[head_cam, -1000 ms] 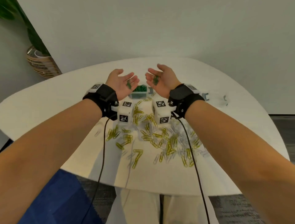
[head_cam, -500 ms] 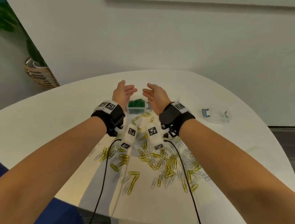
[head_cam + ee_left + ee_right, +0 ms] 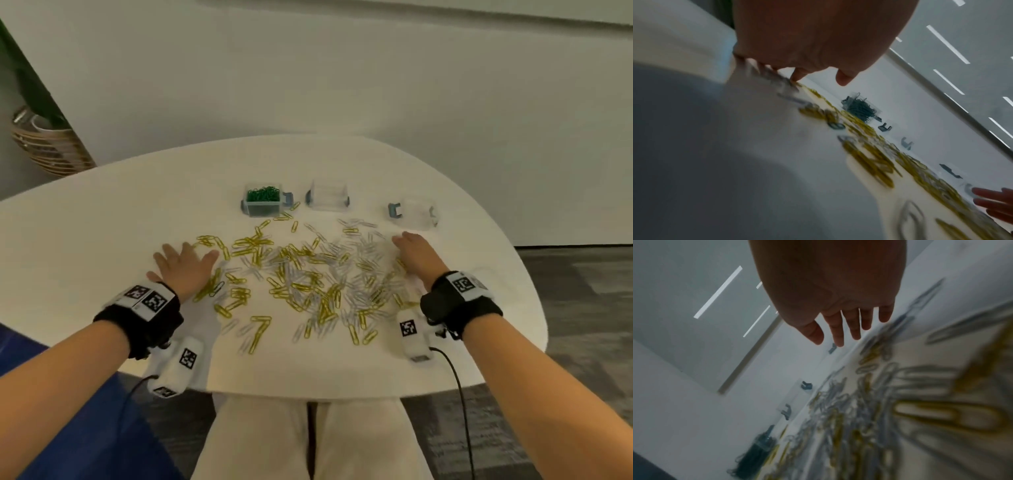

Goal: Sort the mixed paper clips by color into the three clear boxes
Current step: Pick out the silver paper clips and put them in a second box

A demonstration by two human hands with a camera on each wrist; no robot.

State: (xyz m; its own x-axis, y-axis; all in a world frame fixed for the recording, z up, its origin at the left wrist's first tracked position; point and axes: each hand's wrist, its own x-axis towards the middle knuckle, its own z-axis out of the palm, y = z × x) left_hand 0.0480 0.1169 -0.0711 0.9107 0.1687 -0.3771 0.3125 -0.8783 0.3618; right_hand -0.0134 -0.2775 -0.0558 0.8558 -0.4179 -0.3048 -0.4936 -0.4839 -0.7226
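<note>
Yellow and silver paper clips (image 3: 301, 284) lie mixed in a wide scatter across the middle of the white table (image 3: 102, 219). Three clear boxes stand behind them: the left box (image 3: 264, 201) holds green clips, the middle box (image 3: 327, 197) and the right box (image 3: 416, 210) look empty. My left hand (image 3: 185, 265) lies flat, fingers spread, at the scatter's left edge. My right hand (image 3: 416, 255) lies flat with straight fingers at the scatter's right edge, just in front of the right box. Neither hand holds anything. Both wrist views are blurred; the straight right fingers (image 3: 838, 331) show above the clips.
A wicker planter (image 3: 48, 147) with a green plant stands on the floor at the far left. A white wall runs behind the table. The table's near edge (image 3: 308, 394) is over my lap. Cables hang from both wrist cameras.
Both hands came back from over the green box, spread apart and came down flat at the scatter's two sides. The green clips they carried a second ago are no longer in them.
</note>
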